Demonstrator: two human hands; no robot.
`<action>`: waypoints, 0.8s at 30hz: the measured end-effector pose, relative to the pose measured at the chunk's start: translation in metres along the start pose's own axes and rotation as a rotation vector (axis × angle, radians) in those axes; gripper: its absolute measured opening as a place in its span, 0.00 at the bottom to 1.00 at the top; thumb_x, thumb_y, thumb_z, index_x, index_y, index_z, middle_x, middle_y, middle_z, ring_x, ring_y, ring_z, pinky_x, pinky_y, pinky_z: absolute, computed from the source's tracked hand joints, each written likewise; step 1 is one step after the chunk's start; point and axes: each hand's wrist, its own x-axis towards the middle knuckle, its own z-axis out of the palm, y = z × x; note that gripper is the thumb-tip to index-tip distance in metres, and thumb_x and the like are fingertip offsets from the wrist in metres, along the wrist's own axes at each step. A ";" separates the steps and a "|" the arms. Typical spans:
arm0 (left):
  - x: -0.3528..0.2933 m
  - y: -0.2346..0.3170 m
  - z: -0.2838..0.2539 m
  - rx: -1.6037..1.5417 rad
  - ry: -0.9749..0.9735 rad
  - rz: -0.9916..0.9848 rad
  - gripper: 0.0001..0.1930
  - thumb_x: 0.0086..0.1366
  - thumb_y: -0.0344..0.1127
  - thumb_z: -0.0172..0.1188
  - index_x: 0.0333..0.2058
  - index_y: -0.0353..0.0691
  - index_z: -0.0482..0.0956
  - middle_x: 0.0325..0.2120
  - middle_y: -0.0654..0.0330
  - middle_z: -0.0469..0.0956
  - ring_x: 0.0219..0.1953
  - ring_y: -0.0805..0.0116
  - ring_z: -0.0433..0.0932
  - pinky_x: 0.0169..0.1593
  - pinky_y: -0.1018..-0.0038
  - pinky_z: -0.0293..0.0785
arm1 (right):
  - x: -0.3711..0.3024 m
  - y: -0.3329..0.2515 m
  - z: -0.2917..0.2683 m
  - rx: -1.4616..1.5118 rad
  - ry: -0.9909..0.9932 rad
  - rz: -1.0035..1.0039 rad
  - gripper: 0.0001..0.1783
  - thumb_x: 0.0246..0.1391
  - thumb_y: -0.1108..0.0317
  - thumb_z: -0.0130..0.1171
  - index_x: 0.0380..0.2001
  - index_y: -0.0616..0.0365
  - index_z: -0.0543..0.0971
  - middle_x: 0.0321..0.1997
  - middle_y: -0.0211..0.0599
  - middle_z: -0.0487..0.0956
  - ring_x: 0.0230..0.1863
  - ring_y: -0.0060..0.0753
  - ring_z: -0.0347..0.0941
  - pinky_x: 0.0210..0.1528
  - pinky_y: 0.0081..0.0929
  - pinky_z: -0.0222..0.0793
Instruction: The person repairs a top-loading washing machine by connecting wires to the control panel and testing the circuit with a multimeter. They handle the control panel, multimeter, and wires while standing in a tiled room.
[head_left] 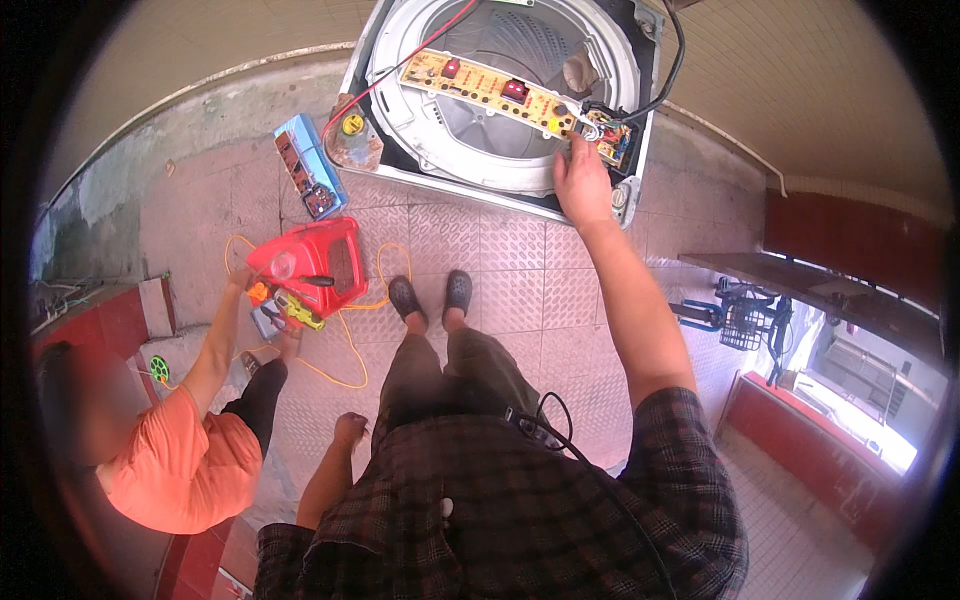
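Note:
A top-loading washing machine (396, 130) with its cover off stands ahead of me. Across its tub opening lies a long yellow control board (480, 85) in a white frame, with red lit displays. My right hand (582, 180) is over the machine's front right rim. Its outstretched fingers reach the board's right end, touching or almost touching it, with the thumb apart. Wires run from there to a smaller circuit board (612, 150) in the corner. My left hand (350, 428) hangs beside my left thigh, its fingers loosely bent and apart, with nothing visible in it.
A person in an orange shirt (190, 470) crouches at left, hands at a red plastic case (310, 265) and a yellow-green tool (298, 310). A blue tray of parts (308, 165) lies near the machine. A yellow cord (362, 370) loops over the tiles. A bicycle (742, 322) stands at right.

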 end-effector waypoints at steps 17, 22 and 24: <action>0.017 0.053 -0.015 -0.230 -0.062 -0.287 0.13 0.66 0.33 0.55 0.38 0.29 0.83 0.28 0.49 0.85 0.27 0.58 0.85 0.34 0.64 0.80 | -0.003 -0.002 -0.007 -0.055 -0.063 -0.024 0.29 0.61 0.61 0.58 0.63 0.61 0.68 0.52 0.56 0.75 0.50 0.59 0.77 0.51 0.48 0.76; 0.021 0.058 -0.012 -0.331 -0.086 -0.351 0.10 0.64 0.29 0.57 0.37 0.28 0.83 0.30 0.49 0.85 0.26 0.59 0.85 0.33 0.65 0.81 | 0.004 -0.005 -0.012 -0.128 -0.109 0.002 0.32 0.61 0.59 0.58 0.66 0.59 0.66 0.52 0.54 0.76 0.47 0.56 0.79 0.49 0.47 0.77; 0.019 0.003 -0.007 -0.071 -0.068 -0.060 0.10 0.64 0.30 0.57 0.36 0.27 0.83 0.29 0.49 0.85 0.25 0.60 0.85 0.32 0.65 0.80 | 0.008 -0.005 -0.011 -0.107 -0.142 0.032 0.34 0.61 0.58 0.58 0.67 0.59 0.65 0.52 0.53 0.77 0.46 0.56 0.79 0.49 0.47 0.78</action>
